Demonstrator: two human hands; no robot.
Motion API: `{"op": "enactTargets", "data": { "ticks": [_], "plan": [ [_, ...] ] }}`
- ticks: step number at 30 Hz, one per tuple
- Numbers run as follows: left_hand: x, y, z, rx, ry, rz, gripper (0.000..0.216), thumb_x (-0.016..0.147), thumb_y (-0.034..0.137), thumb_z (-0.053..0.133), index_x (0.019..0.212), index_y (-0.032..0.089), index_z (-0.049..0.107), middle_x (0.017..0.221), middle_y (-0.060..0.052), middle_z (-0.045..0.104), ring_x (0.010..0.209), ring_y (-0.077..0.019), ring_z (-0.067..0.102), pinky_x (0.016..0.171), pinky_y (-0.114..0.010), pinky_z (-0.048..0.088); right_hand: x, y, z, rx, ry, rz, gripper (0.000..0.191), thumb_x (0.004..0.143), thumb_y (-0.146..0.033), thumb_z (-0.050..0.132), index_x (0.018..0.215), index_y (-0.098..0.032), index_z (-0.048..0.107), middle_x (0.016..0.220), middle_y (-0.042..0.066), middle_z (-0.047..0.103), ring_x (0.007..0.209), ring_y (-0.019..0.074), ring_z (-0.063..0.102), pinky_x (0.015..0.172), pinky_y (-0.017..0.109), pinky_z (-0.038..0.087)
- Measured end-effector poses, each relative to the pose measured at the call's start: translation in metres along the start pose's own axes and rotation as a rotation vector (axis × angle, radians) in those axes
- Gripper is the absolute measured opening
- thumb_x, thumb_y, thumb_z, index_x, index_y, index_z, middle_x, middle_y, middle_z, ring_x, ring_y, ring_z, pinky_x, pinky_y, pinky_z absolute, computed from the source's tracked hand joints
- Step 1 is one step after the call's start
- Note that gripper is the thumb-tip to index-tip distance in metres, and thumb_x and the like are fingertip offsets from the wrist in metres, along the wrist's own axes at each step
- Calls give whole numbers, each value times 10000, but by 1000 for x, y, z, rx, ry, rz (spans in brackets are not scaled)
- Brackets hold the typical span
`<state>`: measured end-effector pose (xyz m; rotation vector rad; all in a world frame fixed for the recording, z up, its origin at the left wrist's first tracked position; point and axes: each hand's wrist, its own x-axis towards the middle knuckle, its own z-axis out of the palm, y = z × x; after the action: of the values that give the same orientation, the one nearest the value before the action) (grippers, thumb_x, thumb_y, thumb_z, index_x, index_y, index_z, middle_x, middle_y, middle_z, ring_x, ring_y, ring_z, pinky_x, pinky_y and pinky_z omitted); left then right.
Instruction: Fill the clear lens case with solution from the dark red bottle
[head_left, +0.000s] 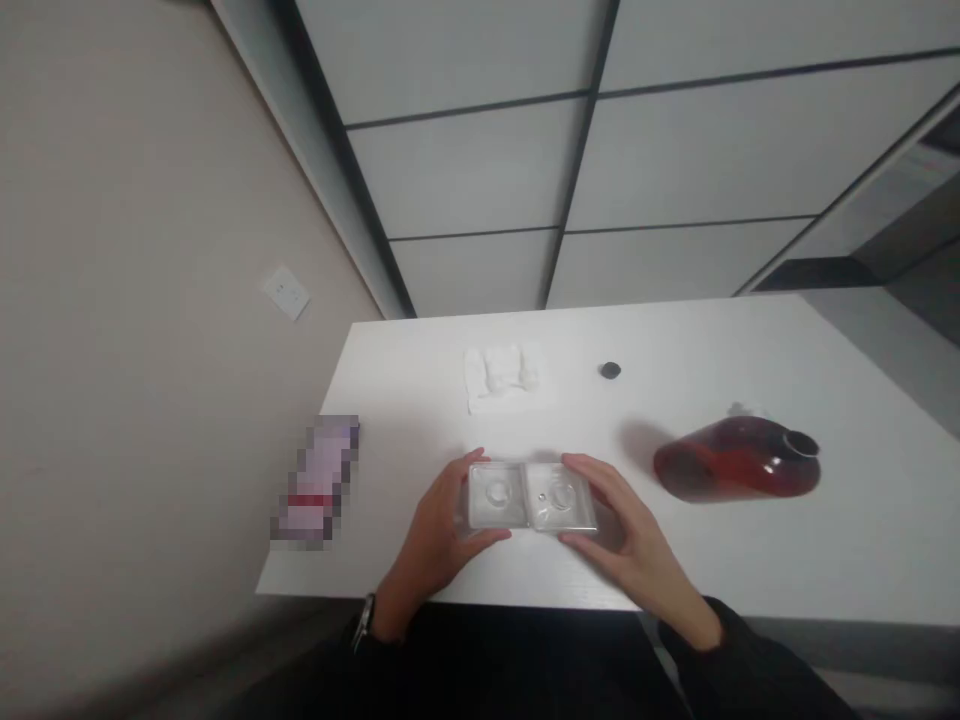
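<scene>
Between my two hands is a clear plastic case (499, 510), made of two square halves side by side. Each half has a round raised ring in its middle, and a tiny round spot shows on the right half. My left hand (442, 520) grips the left side, fingers at the far edge and thumb at the near edge. In the same way my right hand (622, 525) holds the right half by its far and near edges. Whether the case touches the table below cannot be made out.
A dark red bottle (735, 460) with an uncovered mouth lies or leans at the right. Behind the case are a crumpled white tissue (502, 375) and a small dark disc (611, 370). A blurred-out purple item (322, 475) rests at the white table's (420, 410) left edge.
</scene>
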<state>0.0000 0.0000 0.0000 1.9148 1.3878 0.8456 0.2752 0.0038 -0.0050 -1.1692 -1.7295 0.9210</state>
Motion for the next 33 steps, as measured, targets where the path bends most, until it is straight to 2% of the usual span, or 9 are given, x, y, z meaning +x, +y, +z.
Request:
{"op": "enactTargets", "data": {
  "ticks": [4,6,9,13,16,20,24,28,33],
  "plan": [
    [0,1,-1,-2,-4,23,819,829,309,873,1512,285,424,1507,-142,591,1418,-353,580,1178,-560,501,-4,2,-6,164,32,23,842,810,-695,794,1529,-331,552,1587,120,550,1490,379,486,1231,613,407],
    [0,3,-2,5,-6,32,804,841,283,859,1512,298,418,1511,-133,585,1422,-347,575,1185,-556,494,1,-2,-13,261,158,37,690,907,-696,682,1485,-329,594,1563,110,574,1490,347,494,1225,589,422],
    [1,4,-2,13,0,43,811,844,258,849,1519,312,404,1501,-118,590,1408,-339,585,1184,-556,492,24,-5,-16,243,309,109,349,988,-504,666,1272,-309,724,1303,85,735,1252,270,684,1108,506,545],
    [1,2,-1,16,15,47,820,849,263,838,1535,319,391,1481,-108,607,1389,-332,600,1174,-555,499,69,8,-7,82,413,153,289,944,-481,688,1054,-222,754,935,68,769,887,237,744,873,442,632],
    [2,1,-1,-1,13,48,823,863,278,824,1551,312,374,1481,-111,608,1389,-327,600,1165,-550,507,104,27,-1,-10,518,126,265,985,-388,573,1108,-201,714,1145,123,739,1106,272,694,1027,521,563],
    [3,0,-1,-26,6,66,814,879,299,806,1560,285,360,1478,-133,598,1388,-334,594,1151,-554,512,137,51,-3,-176,596,88,439,896,-161,532,1322,-148,637,1550,221,482,1484,344,394,1256,626,279],
    [3,-2,0,-55,8,52,812,885,314,800,1566,284,358,1504,-137,576,1411,-342,569,1163,-567,492,149,60,-6,-265,550,34,509,881,-108,478,1374,-139,601,1521,222,492,1478,353,379,1260,648,241],
    [2,-3,2,-79,6,25,839,858,314,827,1565,284,377,1525,-135,564,1432,-349,547,1186,-569,464,152,55,3,-292,296,-103,432,863,-130,552,1262,-225,690,1311,117,679,1299,301,576,1199,526,405],
    [1,-2,2,-94,21,-5,824,850,306,831,1558,293,410,1607,-123,503,1488,-349,494,1211,-549,443,155,51,19,-336,116,-153,351,852,-220,700,1200,-249,732,1241,91,693,1184,287,649,1084,456,505]
  ]
}}
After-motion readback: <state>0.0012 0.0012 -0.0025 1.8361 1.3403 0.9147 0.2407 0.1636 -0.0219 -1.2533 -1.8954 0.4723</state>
